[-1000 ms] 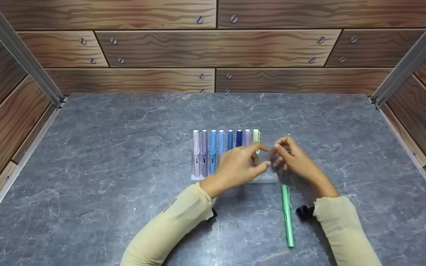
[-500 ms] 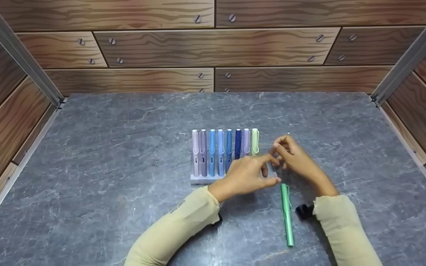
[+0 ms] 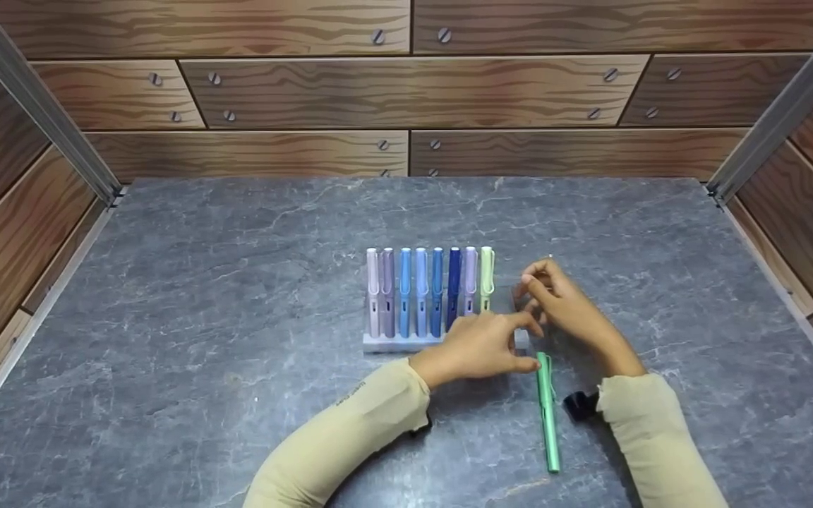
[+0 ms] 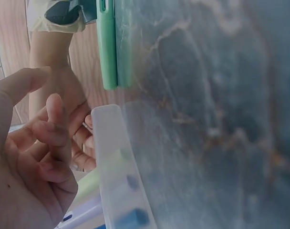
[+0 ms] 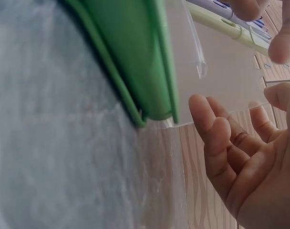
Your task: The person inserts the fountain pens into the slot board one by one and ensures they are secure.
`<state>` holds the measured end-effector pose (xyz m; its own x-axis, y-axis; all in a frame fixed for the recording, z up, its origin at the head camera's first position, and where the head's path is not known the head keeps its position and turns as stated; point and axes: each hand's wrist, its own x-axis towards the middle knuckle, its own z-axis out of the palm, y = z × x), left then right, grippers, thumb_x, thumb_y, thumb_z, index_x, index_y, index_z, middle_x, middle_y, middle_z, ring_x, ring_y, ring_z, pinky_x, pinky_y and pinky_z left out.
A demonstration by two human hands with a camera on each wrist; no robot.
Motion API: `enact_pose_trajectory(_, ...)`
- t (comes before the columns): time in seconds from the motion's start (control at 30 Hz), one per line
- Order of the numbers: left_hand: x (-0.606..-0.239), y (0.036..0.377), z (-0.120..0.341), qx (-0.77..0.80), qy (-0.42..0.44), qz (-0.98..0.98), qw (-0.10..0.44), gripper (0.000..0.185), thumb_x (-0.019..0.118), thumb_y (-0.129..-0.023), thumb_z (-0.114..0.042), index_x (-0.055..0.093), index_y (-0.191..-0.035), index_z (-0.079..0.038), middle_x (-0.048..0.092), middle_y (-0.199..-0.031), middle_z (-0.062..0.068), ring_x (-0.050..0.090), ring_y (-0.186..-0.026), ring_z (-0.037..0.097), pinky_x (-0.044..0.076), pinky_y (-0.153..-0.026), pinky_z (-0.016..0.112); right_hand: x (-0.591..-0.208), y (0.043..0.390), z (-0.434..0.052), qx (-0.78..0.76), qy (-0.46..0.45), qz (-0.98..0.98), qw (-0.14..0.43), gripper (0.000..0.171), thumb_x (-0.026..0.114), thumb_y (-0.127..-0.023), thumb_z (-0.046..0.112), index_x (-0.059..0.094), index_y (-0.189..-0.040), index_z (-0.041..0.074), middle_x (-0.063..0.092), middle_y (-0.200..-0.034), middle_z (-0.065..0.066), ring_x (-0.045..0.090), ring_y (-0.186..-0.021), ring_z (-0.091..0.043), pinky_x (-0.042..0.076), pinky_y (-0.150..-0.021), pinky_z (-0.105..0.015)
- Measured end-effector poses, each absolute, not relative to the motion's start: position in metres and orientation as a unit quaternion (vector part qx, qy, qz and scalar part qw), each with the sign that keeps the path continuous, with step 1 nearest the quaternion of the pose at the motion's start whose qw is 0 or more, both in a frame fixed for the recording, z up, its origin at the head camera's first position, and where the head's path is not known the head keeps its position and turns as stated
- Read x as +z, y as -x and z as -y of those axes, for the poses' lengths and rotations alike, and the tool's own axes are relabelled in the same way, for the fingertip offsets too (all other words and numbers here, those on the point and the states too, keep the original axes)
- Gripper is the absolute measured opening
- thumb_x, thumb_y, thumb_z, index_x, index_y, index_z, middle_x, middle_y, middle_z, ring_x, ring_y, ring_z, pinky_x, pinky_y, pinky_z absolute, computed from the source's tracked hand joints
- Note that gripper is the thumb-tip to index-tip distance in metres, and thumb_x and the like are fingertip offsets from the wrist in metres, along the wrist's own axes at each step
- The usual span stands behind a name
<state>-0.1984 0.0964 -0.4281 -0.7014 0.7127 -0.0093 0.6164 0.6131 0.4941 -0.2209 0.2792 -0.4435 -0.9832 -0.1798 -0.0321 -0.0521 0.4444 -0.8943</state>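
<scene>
My left hand [image 3: 480, 346] hovers in front of the pen stand's right part, fingers loosely bent and holding nothing. In the head view its thumb tip comes close to the upper end of a green pen [image 3: 549, 416] lying on the table; the left wrist view shows a gap between the hand and that pen [image 4: 107, 47]. My right hand [image 3: 565, 303] is beside the right edge of the translucent pen stand [image 3: 396, 344], its fingers [image 5: 216, 157] relaxed and without anything in them. Whether they touch the stand's panel [image 5: 226, 71] I cannot tell.
Several pens in lilac, purple and blue shades, ending with a pale green pen [image 3: 487, 279], stand in a row in the stand. The grey marbled table [image 3: 237, 282] is bounded by wood-patterned walls [image 3: 413, 92] and metal posts at the far corners.
My left hand has moved right and toward me, from over the stand to near the green pen's end, uncovering more pens. My right hand and the green pen stay in place.
</scene>
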Motion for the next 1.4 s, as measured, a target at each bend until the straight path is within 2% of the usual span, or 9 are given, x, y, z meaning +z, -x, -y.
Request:
enact_pose_trajectory(0.2, -0.429, 0.200, -0.102, 0.200, -0.380, -0.895, 0.122, 0.043, 0.074, -0.080, -0.046, 0.062, -0.120, -0.035, 0.061, -0.071, -0.011, 0.054, -0.066, 0.005, 0.041, -0.060, 0.022, -0.445, 0.220, -0.280, -0.533, 0.063, -0.841, 0.070, 0.034, 0.042, -0.103, 0.033, 0.038, -0.116, 0.002, 0.059, -0.105, -0.020, 0.062, -0.073, -0.013, 0.050, -0.057, -0.026)
enact_pose_trajectory(0.5, -0.431, 0.199, -0.111, 0.160, -0.422, -0.874, 0.180, 0.045, 0.073, -0.084, -0.038, 0.058, -0.126, -0.038, 0.057, -0.072, -0.007, 0.055, -0.063, 0.007, 0.043, -0.052, 0.023, -0.445, 0.221, -0.280, -0.516, 0.070, -0.852, 0.063, 0.031, 0.040, -0.104, 0.032, 0.039, -0.116, 0.003, 0.060, -0.102, -0.018, 0.064, -0.072, -0.013, 0.050, -0.057, -0.026)
enact_pose_trajectory(0.7, -0.430, 0.200, -0.114, 0.135, -0.443, -0.865, 0.193, 0.047, 0.071, -0.085, -0.037, 0.055, -0.129, -0.041, 0.060, -0.077, -0.008, 0.057, -0.064, 0.006, 0.044, -0.054, 0.023, -0.443, 0.220, -0.281, -0.519, 0.076, -0.849, 0.063, 0.029, 0.039, -0.104, 0.029, 0.038, -0.116, 0.002, 0.060, -0.102, -0.019, 0.065, -0.072, -0.014, 0.049, -0.058, -0.026)
enact_pose_trajectory(0.8, -0.431, 0.200, -0.116, 0.130, -0.443, -0.865, 0.197, 0.047, 0.071, -0.086, -0.036, 0.055, -0.129, -0.041, 0.061, -0.078, -0.009, 0.057, -0.060, 0.005, 0.044, -0.055, 0.023, -0.443, 0.220, -0.281, -0.519, 0.075, -0.849, 0.063, 0.028, 0.039, -0.105, 0.029, 0.039, -0.117, 0.003, 0.060, -0.102, -0.020, 0.065, -0.072, -0.014, 0.049, -0.059, -0.026)
enact_pose_trajectory(1.03, -0.432, 0.198, -0.119, 0.145, -0.426, -0.863, 0.230, 0.044, 0.068, -0.089, -0.033, 0.054, -0.131, -0.039, 0.063, -0.060, -0.012, 0.058, -0.043, 0.004, 0.046, -0.048, 0.021, -0.444, 0.220, -0.281, -0.523, 0.073, -0.847, 0.066, 0.032, 0.039, -0.104, 0.030, 0.038, -0.118, 0.002, 0.060, -0.103, -0.021, 0.065, -0.070, -0.015, 0.050, -0.057, -0.027)
enact_pose_trajectory(1.27, -0.434, 0.199, -0.120, 0.168, -0.408, -0.858, 0.262, 0.043, 0.068, -0.090, -0.030, 0.055, -0.131, -0.036, 0.064, -0.059, -0.009, 0.058, -0.042, 0.006, 0.046, -0.043, 0.020, -0.444, 0.221, -0.280, -0.531, 0.067, -0.842, 0.069, 0.031, 0.040, -0.104, 0.030, 0.038, -0.117, 0.002, 0.060, -0.101, -0.020, 0.065, -0.069, -0.016, 0.049, -0.056, -0.026)
enact_pose_trajectory(1.4, -0.435, 0.199, -0.120, 0.169, -0.408, -0.855, 0.272, 0.036, 0.068, -0.090, -0.026, 0.059, -0.124, -0.031, 0.065, -0.060, -0.008, 0.058, -0.043, 0.006, 0.046, -0.043, 0.019, -0.445, 0.221, -0.280, -0.531, 0.068, -0.842, 0.067, 0.027, 0.040, -0.104, 0.027, 0.039, -0.116, 0.003, 0.061, -0.099, -0.017, 0.065, -0.068, -0.015, 0.049, -0.055, -0.026)
